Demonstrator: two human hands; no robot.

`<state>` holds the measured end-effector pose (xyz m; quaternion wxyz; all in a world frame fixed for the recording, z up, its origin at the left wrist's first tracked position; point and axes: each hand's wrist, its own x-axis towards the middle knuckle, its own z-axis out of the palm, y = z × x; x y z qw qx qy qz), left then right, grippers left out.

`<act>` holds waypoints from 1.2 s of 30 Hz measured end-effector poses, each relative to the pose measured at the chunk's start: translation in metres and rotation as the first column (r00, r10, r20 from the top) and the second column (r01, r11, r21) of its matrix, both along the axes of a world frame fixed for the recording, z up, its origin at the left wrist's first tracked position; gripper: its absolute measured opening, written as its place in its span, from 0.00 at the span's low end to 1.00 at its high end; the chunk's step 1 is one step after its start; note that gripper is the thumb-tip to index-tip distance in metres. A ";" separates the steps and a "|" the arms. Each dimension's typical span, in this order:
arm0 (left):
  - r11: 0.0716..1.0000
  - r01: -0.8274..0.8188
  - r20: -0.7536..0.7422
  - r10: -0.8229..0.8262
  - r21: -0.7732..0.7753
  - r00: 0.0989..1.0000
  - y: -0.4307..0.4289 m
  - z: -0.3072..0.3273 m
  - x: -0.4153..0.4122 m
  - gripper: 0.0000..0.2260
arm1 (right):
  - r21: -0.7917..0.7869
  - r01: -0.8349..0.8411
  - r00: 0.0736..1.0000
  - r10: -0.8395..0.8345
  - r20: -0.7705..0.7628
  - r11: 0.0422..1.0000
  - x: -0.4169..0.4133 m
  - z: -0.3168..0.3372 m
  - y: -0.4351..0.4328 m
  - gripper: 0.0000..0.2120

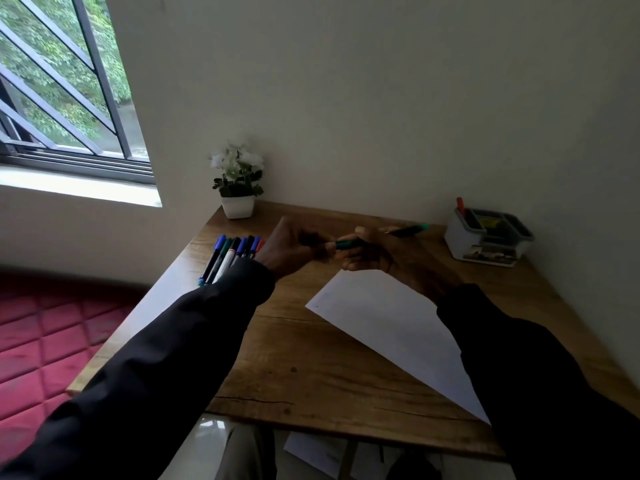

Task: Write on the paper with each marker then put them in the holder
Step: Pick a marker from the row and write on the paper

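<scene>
"Above the middle of the table (311, 358), what is being held?"

"A green marker (346, 244) is gripped from both sides. Its dark end is wrapped by the curled fingers of the left hand (294, 244), and its other end is enclosed by the right hand (369, 252). It is held roughly level, clear of the wood. Finer detail is lost to blur."

"Where is the paper found?"

"The paper (391, 327) is laid flat on the table, below and right of the hands. It is partly covered by the right sleeve (519, 375). Whether anything is written on it cannot be told."

"And the other markers?"

"A row of markers (232, 258) is laid side by side at the table's left edge, partly hidden by the left sleeve (173, 341). Blue, green, black and red caps can be seen. One red marker (460, 206) is stood upright in the left end of the holder (464, 237), which is set on the table at the right of the frame."

"What is seen past the right hand?"

"A dark pen (410, 231) with a green end is seen just right of the knuckles. Whether it is held or lies on the table cannot be told."

"Anything further back?"

"A flower pot (238, 206) is placed at the table's far left corner."
</scene>
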<state>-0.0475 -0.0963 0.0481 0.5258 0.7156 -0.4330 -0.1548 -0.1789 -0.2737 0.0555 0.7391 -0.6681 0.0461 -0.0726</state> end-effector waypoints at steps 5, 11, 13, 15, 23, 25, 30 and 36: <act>0.991 -0.128 0.153 0.120 0.044 0.981 -0.005 -0.020 0.019 0.05 | 0.051 0.287 0.951 -0.291 0.103 0.957 0.003 -0.018 -0.008 0.15; 0.961 -0.254 0.211 0.228 0.106 0.951 -0.022 -0.038 0.039 0.06 | -0.092 0.334 0.942 -0.328 0.074 0.938 0.009 -0.033 -0.017 0.10; 0.954 -0.255 0.192 0.223 0.160 0.956 -0.032 -0.041 0.047 0.06 | -0.099 0.372 0.928 -0.365 0.076 0.923 0.010 -0.042 -0.016 0.08; 0.944 -0.262 0.179 0.227 0.203 0.957 -0.042 -0.044 0.054 0.06 | -0.096 0.400 0.916 -0.395 0.065 0.912 0.010 -0.052 -0.016 0.09; 0.913 -0.302 0.247 0.236 0.275 0.940 -0.057 -0.054 0.063 0.09 | -0.140 0.373 0.928 -0.370 0.051 0.917 0.006 -0.070 -0.012 0.06; 0.907 -0.317 0.259 0.248 0.277 0.934 -0.056 -0.055 0.064 0.10 | -0.161 0.365 0.931 -0.360 0.060 0.917 0.007 -0.071 -0.013 0.06; 0.908 -0.305 0.269 0.229 0.288 0.936 -0.056 -0.056 0.065 0.10 | -0.193 0.357 0.934 -0.347 0.083 0.914 0.007 -0.074 -0.015 0.06; 0.949 -0.259 0.281 0.203 0.179 0.938 -0.040 -0.046 0.049 0.08 | -0.268 0.333 0.942 -0.310 0.128 0.904 0.005 -0.074 -0.013 0.05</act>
